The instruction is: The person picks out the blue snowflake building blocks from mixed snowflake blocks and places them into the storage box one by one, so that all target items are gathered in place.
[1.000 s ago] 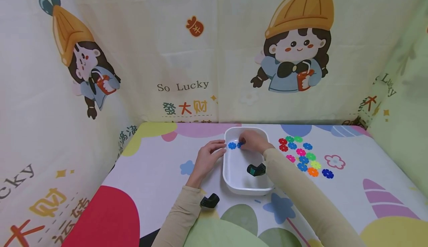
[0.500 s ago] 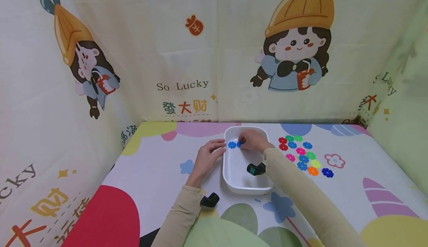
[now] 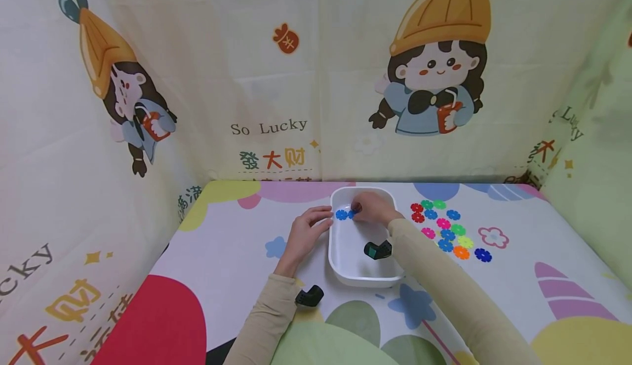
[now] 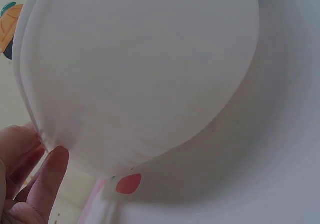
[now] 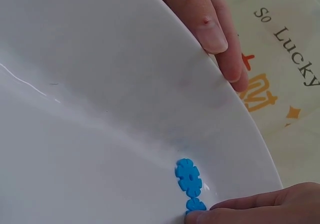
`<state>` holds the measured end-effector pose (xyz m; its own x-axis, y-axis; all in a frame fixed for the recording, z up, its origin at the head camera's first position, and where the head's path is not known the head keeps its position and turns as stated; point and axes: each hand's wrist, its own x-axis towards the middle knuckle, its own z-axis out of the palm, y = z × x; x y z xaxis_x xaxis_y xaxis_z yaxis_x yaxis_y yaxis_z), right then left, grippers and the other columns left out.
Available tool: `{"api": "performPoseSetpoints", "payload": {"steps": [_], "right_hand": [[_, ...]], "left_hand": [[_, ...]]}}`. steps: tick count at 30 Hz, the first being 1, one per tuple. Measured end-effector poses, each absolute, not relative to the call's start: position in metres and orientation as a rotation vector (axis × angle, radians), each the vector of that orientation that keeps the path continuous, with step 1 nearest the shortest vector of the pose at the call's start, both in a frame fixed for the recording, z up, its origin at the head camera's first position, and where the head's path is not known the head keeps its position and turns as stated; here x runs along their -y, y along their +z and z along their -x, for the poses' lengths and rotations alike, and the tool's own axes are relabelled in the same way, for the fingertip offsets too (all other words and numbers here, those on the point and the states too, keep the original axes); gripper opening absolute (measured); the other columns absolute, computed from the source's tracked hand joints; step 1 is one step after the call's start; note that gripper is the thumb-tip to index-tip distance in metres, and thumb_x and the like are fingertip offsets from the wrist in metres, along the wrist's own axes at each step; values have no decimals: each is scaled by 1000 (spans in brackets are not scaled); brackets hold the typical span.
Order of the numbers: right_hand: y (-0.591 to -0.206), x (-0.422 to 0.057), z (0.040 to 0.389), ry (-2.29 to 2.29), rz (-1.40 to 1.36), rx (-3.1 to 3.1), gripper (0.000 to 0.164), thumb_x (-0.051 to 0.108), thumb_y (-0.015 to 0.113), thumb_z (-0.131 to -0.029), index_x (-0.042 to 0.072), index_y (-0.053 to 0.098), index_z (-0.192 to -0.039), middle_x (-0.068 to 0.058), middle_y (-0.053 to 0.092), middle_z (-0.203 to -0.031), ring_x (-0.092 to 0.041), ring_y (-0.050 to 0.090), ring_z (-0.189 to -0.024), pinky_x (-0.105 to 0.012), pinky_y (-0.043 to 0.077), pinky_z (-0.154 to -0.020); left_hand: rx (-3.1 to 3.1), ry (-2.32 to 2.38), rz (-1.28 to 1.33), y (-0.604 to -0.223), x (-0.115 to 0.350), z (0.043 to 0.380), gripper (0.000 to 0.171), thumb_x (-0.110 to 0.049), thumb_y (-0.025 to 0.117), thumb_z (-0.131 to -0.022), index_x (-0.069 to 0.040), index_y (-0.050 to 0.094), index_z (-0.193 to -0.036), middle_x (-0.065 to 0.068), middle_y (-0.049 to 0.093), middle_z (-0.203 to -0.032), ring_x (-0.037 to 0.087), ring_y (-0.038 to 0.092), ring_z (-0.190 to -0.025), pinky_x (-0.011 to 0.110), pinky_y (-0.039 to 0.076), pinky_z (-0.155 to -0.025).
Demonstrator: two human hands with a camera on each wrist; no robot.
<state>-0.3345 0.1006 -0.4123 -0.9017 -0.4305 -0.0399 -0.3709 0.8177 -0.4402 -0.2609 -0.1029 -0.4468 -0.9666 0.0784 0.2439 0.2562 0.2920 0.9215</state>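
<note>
A white tray (image 3: pixel 350 269) stands in front of me with two blue snowflake-shaped plastic discs near its far end. My right hand (image 3: pixel 375 209) reaches inside and pinches one blue disc (image 5: pixel 195 204), partly hidden by the fingers. The other blue disc (image 5: pixel 189 177) lies right beside it, edge to edge; I cannot tell whether they are joined. My left hand (image 3: pixel 307 236) is at the tray's left side, its fairly straight fingertips touching the rim and outer wall. In the left wrist view its thumb and fingers (image 4: pixel 52 176) meet the wall from outside.
Several loose snowflake discs lie right of the tray, among them a red disc (image 3: pixel 417 218), an orange disc (image 3: pixel 461 252) and a dark blue disc (image 3: pixel 483 254). A patterned cloth (image 3: pixel 237 277) covers the table. Printed curtains (image 3: pixel 345 79) hang behind and at both sides.
</note>
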Motion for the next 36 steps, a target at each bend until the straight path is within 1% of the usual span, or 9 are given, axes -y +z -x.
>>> {"api": "performPoseSetpoints", "payload": {"steps": [3, 7, 10, 15, 22, 28, 36], "right_hand": [[-413, -100, 335, -657, 633, -2857, 30, 12, 78, -84, 7, 71, -113, -8, 70, -109, -25, 62, -99, -52, 42, -106], [-413, -100, 336, -656, 623, -2850, 30, 11, 77, -84, 7, 71, -113, -8, 69, -109, -25, 61, -99, -53, 42, -106], [-413, -100, 336, -663, 616, -2848, 30, 11, 78, -84, 7, 71, -113, -8, 69, -109, -25, 61, -98, -54, 41, -106], [-413, -100, 336, -666, 619, -2849, 30, 12, 78, -84, 8, 71, -113, -7, 69, -108, -25, 61, -98, -54, 41, -106], [-412, -100, 336, -673, 616, -2840, 29, 11, 78, -84, 8, 71, -112, -7, 69, -108, -24, 61, -98, -54, 41, -106], [-413, -100, 335, -675, 624, -2849, 29, 12, 78, -83, 7, 72, -111, -7, 70, -107, -24, 61, -97, -53, 42, -106], [-411, -100, 334, -679, 616, -2847, 30, 12, 78, -83, 8, 71, -112, -7, 69, -107, -24, 61, -98, -55, 39, -107]], "left_hand": [[2400, -1761, 316, -447, 104, 261, 24, -18, 69, -92, -4, 73, -112, -1, 63, -126, 17, 52, -126, 36, 41, -108], [2389, -1770, 323, -446, 104, 260, 22, -16, 69, -92, -4, 73, -111, -1, 64, -126, 17, 53, -126, 36, 41, -108], [2384, -1773, 326, -446, 103, 261, 22, -13, 68, -92, -2, 73, -111, 1, 63, -126, 19, 53, -126, 37, 41, -108], [2385, -1770, 318, -446, 103, 261, 22, -12, 68, -92, -2, 73, -111, 1, 64, -126, 19, 52, -126, 38, 41, -109], [2359, -1784, 346, -447, 103, 261, 23, -10, 69, -91, 1, 72, -110, 5, 64, -126, 23, 52, -126, 42, 40, -109], [2370, -1779, 327, -446, 103, 260, 21, -15, 70, -92, -4, 74, -109, 2, 64, -126, 21, 52, -126, 40, 40, -109], [2397, -1776, 300, -445, 103, 259, 20, -16, 69, -92, -7, 74, -109, -1, 63, -127, 19, 52, -127, 38, 41, -109]]}}
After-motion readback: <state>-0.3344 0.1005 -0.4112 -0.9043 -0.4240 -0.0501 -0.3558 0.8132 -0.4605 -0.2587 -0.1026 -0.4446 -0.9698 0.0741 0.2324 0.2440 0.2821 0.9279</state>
